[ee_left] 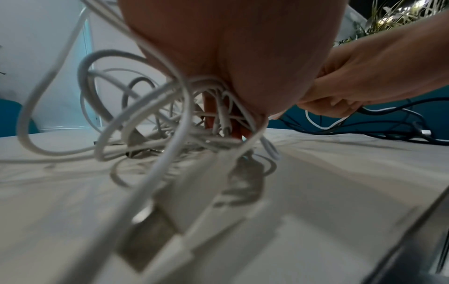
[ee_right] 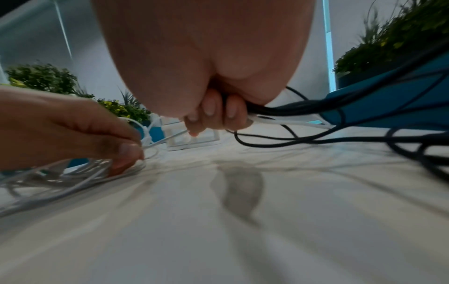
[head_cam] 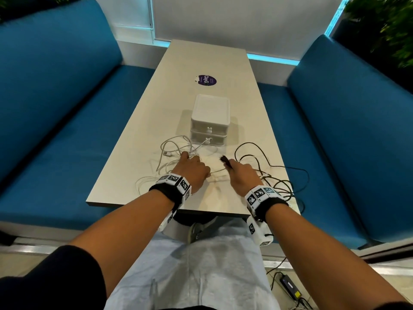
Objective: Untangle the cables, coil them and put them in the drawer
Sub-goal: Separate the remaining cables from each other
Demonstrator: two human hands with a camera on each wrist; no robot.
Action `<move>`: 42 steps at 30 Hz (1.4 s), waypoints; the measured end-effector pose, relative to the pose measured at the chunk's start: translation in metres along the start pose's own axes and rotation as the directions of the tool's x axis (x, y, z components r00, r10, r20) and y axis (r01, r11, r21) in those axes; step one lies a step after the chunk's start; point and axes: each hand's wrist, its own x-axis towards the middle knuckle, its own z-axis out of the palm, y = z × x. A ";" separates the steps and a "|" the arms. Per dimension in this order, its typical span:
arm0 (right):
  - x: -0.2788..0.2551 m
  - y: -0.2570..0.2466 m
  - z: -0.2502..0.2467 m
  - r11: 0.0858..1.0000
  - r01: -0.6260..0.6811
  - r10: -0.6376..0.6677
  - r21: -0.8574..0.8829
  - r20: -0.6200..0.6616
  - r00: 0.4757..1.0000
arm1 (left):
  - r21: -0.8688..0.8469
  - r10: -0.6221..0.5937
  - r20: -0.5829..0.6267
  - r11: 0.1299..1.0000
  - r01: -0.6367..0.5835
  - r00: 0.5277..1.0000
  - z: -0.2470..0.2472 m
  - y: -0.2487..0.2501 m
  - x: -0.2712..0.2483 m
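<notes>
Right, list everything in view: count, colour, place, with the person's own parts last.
white cables: a tangle, count unclear, white, near-left of table under the left hand
black cables: a tangle, count unclear, black, near-right of table, some trailing over the edge
drawer unit: one, white, two closed drawers, mid-table
sticker: one, purple, on table behind the unit
table: one, light grey
benches: two, blue, either side
power adapter: one, black, on floor
left hand: grips white cables
right hand: grips black cables and one white strand
</notes>
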 end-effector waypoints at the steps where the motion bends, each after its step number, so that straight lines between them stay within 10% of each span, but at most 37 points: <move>1: 0.001 -0.007 0.004 0.999 0.030 -0.031 0.012 0.024 0.999 | -0.013 0.008 -0.002 1.000 -0.008 1.000 -0.002 0.002 0.001; 15: 0.013 0.008 -0.009 0.997 -0.078 0.077 -0.002 0.197 0.977 | -0.080 -0.022 -0.033 0.997 0.019 0.999 -0.002 -0.007 -0.001; 25: 0.013 0.043 -0.022 0.962 -0.273 0.271 0.004 0.101 0.957 | -0.142 -0.114 -0.046 0.984 0.106 0.992 -0.002 -0.011 0.000; 42: 0.003 -0.017 0.002 0.998 0.025 -0.033 0.059 0.143 0.989 | -0.262 -0.013 -0.066 0.965 -0.004 0.998 -0.006 -0.004 0.002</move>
